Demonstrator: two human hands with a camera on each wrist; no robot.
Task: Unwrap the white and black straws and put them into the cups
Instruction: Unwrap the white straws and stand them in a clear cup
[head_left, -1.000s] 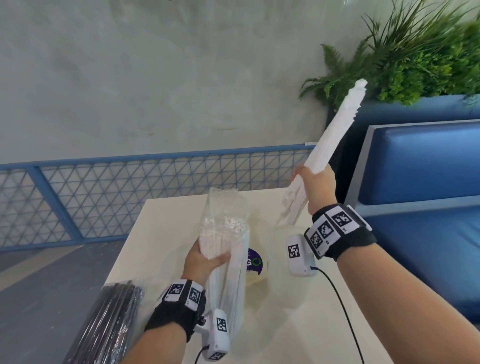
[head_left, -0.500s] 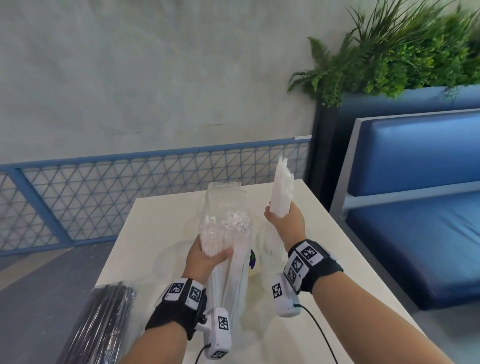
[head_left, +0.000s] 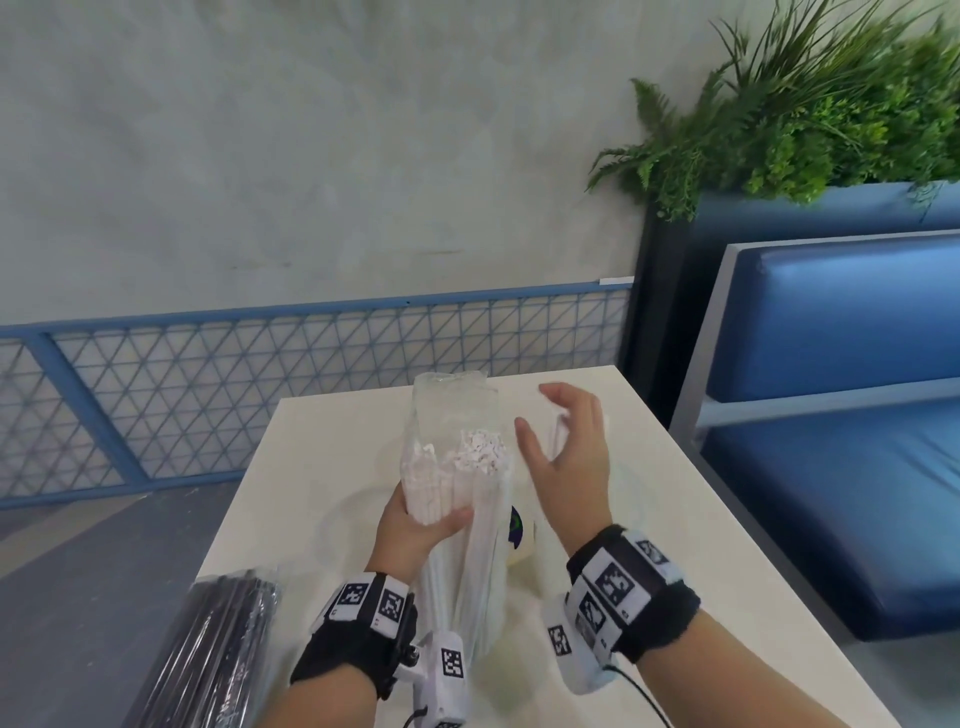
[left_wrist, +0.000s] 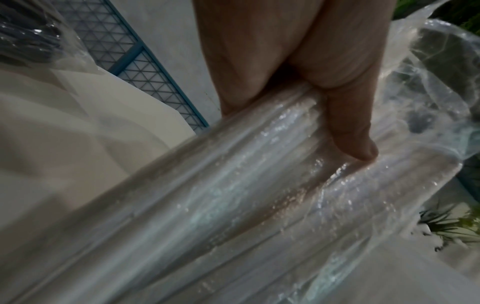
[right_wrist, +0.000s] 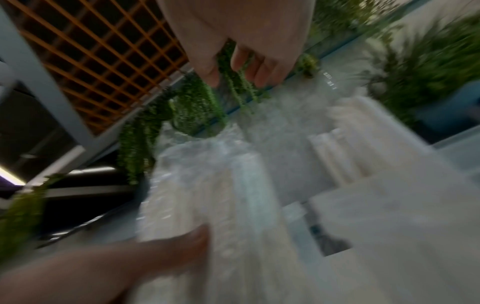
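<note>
My left hand (head_left: 426, 519) grips a clear bag of white straws (head_left: 457, 467) upright over the white table (head_left: 311, 447); the bag's top is open. The left wrist view shows my thumb (left_wrist: 348, 127) pressed into that bag (left_wrist: 233, 195). My right hand (head_left: 543, 415) hovers open just right of the bag, fingers spread and holding nothing. Behind its palm a few loose white straws (head_left: 557, 434) stand upright; they also show, blurred, as white straws (right_wrist: 345, 139) in the right wrist view. A cup with a round logo (head_left: 522, 551) sits behind the bag. A wrapped pack of black straws (head_left: 223, 649) lies at the table's near left corner.
A blue bench (head_left: 831, 467) runs along the table's right side, with a planter of green plants (head_left: 805, 119) behind it. A blue mesh railing (head_left: 208, 389) and a grey wall stand beyond the far edge.
My right hand lowered the bundle of white straws from high on the right to the table beside the bag, then let go and opened. The left hand kept its hold.
</note>
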